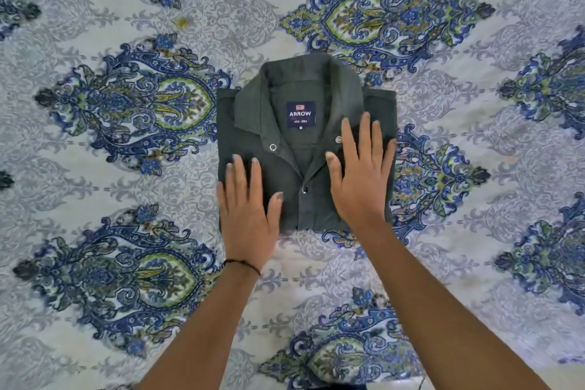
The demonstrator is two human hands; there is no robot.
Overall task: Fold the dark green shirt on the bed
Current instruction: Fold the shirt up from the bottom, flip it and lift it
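Note:
The dark green shirt (253, 111) lies in the middle of the bed as a compact folded rectangle, collar away from me, front up, with a navy neck label showing. My left hand (247, 215) rests flat on its near left corner, fingers spread. Flat on the right half lies my right hand (361, 177), fingers apart and pointing toward the collar. Neither hand grips the cloth. A thin dark band circles my left wrist.
The bed sheet (126, 168) is pale with large blue and green paisley medallions and spreads out on all sides of the shirt. A small yellowish mark (182, 21) sits on the sheet beyond the shirt to the left.

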